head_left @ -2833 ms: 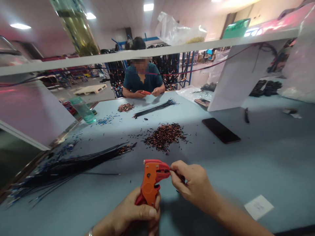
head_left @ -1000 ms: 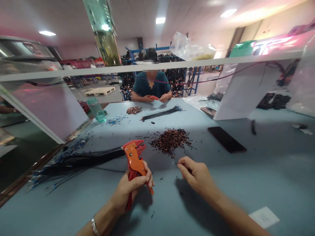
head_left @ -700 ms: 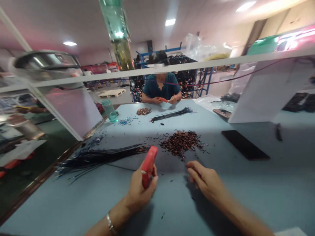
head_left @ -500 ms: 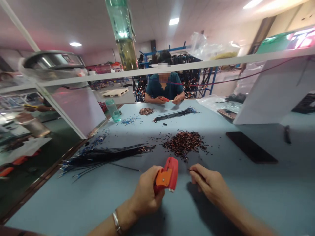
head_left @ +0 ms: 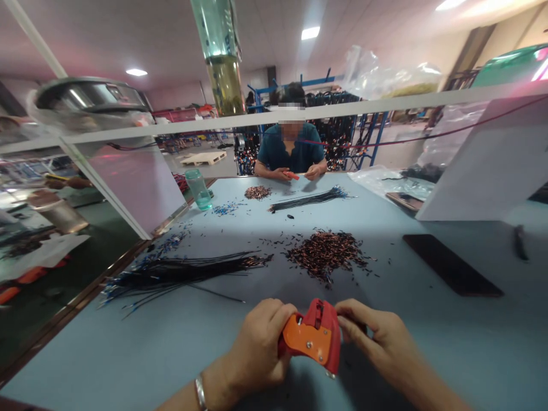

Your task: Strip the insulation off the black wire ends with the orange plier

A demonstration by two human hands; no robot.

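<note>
My left hand [head_left: 262, 342] is closed around a red and orange wire stripper [head_left: 314, 337], which points right with its jaw end upward. At the tool's right edge, my right hand [head_left: 377, 334] is pinched close against the red head. A small dark piece is between its fingertips, mostly hidden now behind the fingers and the tool. Beyond the hands lies a pile of short black and copper-coloured pieces [head_left: 325, 256]. To the left rests a bundle of black wires [head_left: 180, 271] with blue-tipped ends on the left and coppery ends on the right.
A dark phone-like slab [head_left: 451, 265] lies at right. Blue bits [head_left: 169, 245] are scattered at left, near a greenish bottle [head_left: 198, 191]. Across the table [head_left: 107, 354] a person [head_left: 291, 148] holds a red tool, near another wire bundle [head_left: 306, 200]. A white shelf bar [head_left: 265, 121] spans above.
The wire stripper has moved slightly right and down and turned to show more of its orange side. My right hand has closed the gap and now meets the tool's head.
</note>
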